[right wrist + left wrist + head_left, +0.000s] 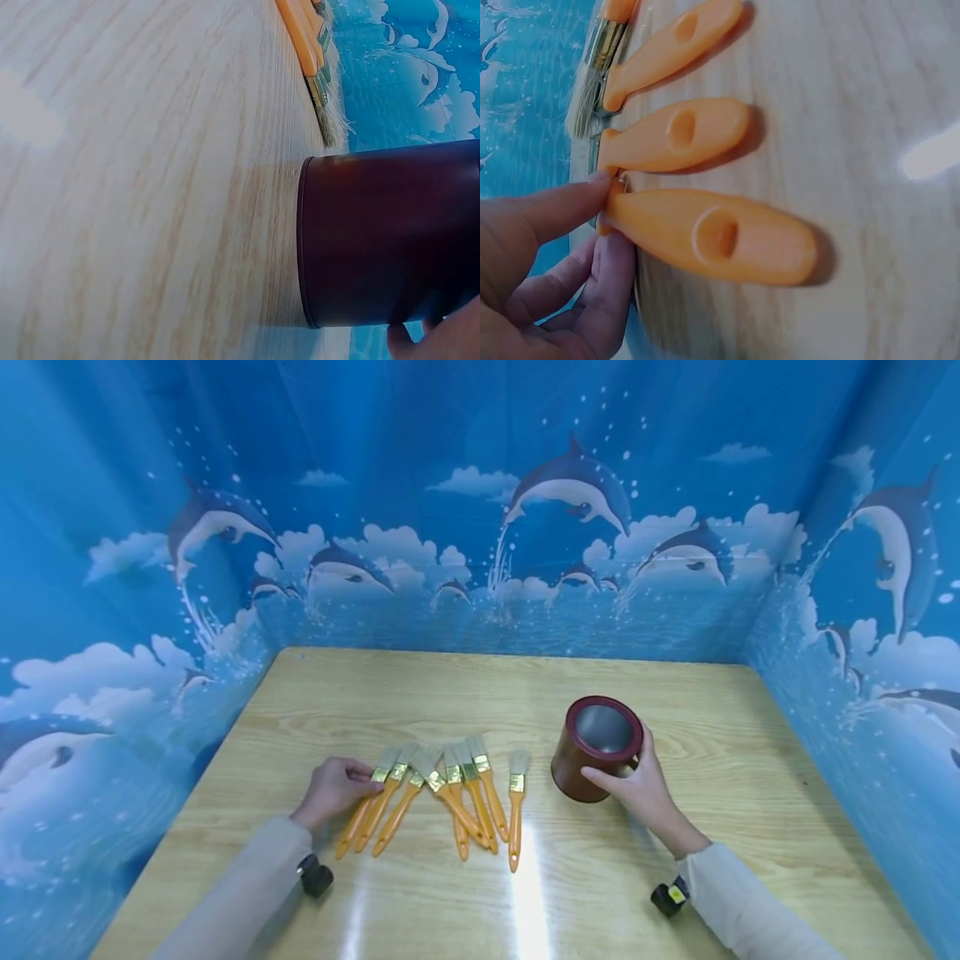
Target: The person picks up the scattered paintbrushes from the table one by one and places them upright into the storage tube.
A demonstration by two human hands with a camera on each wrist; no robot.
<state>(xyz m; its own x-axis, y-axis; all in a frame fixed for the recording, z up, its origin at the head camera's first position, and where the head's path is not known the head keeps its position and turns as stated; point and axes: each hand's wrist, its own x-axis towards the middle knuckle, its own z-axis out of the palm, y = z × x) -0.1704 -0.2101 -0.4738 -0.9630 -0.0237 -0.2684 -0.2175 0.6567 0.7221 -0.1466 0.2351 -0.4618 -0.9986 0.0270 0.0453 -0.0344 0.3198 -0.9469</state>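
Note:
At the left end of a spread of paintbrushes, my left hand (341, 789) pinches the outermost paintbrush (352, 832) between thumb and fingers. In the left wrist view, the thumb and fingers meet at the neck of its orange handle (712, 236), and the handle lies along the table. Several other paintbrushes (474, 806) with orange handles, gold ferrules and pale bristles lie to its right, some overlapping. My right hand (641, 787) grips a dark red-brown can (572, 767) from its right side, thumb in front. The open top shows a grey inside; the fingers behind are mostly hidden.
A single paintbrush (515, 814) lies apart, between the pile and the can. All of it is on a light wood-grain table (420, 693). Blue dolphin-print curtains (480, 527) enclose the table's back and sides.

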